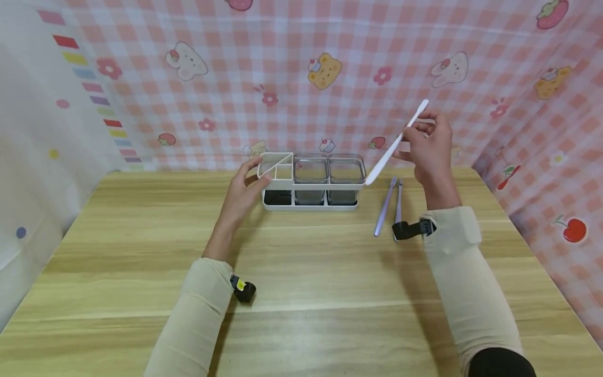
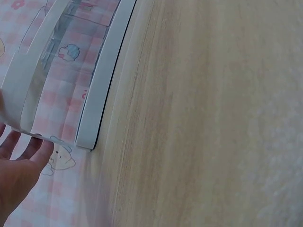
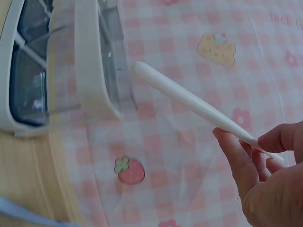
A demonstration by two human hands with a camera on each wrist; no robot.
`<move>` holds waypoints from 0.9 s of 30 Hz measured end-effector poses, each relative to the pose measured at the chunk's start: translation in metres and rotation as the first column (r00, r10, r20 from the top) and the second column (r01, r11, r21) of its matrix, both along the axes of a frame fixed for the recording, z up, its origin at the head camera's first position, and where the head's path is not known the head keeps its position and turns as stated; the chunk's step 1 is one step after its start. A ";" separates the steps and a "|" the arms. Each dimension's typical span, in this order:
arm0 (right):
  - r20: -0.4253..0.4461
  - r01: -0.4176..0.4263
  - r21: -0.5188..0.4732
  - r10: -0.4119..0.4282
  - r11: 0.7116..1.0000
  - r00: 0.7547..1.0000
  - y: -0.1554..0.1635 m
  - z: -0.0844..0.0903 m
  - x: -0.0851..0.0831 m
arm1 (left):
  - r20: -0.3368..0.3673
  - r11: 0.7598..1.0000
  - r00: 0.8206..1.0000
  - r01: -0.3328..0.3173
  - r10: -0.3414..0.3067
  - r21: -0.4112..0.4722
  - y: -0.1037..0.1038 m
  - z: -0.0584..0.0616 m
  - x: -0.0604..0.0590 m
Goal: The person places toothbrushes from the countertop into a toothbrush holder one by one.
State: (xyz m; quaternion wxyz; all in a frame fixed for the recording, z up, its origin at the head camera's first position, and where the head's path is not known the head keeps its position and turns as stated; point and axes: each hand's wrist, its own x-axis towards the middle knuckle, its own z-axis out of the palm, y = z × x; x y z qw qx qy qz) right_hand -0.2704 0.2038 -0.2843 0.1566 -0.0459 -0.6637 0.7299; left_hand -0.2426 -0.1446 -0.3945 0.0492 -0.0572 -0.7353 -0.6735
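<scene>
Staged booth, pink cartoon backdrop (image 1: pixel 301 78), wooden table (image 1: pixel 301 293)

A white toothbrush (image 1: pixel 395 142) slants across the upper right of the head view, pinched near its upper end, its lower tip just beside the right end of a white organiser rack (image 1: pixel 311 182) at upper centre; the rack stands upright on the table, two clear cups seated in its right sections, a divided open section at its left end, fingers touching that corner.
</scene>
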 end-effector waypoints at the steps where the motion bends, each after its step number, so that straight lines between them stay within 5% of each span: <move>1: -0.003 -0.001 0.001 0.001 1.000 1.000 -0.003 0.001 0.000 | 0.002 1.000 1.000 0.000 0.000 -0.002 0.000 0.000 0.000; 13: -0.126 -0.053 -0.056 0.046 0.997 0.991 -0.048 0.015 -0.005 | 0.000 1.000 1.000 0.000 0.000 -0.019 -0.001 0.000 0.000; 27: -0.187 -0.062 0.015 0.063 0.998 0.980 -0.086 0.019 -0.005 | 0.011 1.000 1.000 0.007 -0.007 -0.022 -0.003 0.002 0.000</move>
